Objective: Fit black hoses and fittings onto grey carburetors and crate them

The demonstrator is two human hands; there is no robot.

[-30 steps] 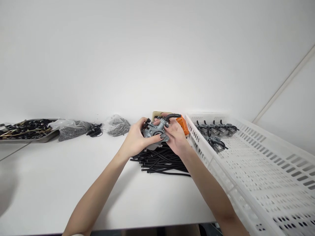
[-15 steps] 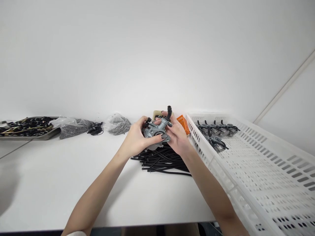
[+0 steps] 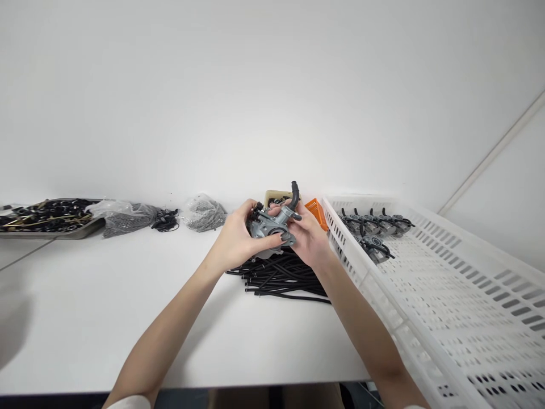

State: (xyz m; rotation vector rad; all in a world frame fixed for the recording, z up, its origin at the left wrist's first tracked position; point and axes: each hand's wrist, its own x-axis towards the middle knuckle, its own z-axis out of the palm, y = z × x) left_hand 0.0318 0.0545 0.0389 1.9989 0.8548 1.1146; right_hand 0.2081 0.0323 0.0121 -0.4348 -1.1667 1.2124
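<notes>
My left hand (image 3: 238, 236) is closed around a grey metal carburetor (image 3: 264, 228), its thumb lying across the front of the body. From the other side my right hand (image 3: 310, 237) supports the same part, fingers behind and against it. A bent black rubber boot (image 3: 294, 196) sticks up from the top of the carburetor. The carburetor is held in the air, tilted, above a pile of black rubber hoses (image 3: 285, 278) on the white table. Part of its body is hidden by my fingers.
A white perforated crate (image 3: 426, 272) at right holds several carburetors (image 3: 374, 224). Behind my hands are a cream box (image 3: 272, 196) and an orange basket (image 3: 317, 213). Leftward along the wall lie clear bags (image 3: 204, 215) of small parts and a metal tray (image 3: 80, 232) of dark fittings.
The black boot on the carburetor leans slightly differently, and my right fingers have shifted a little around it. Both hands keep their hold on the carburetor.
</notes>
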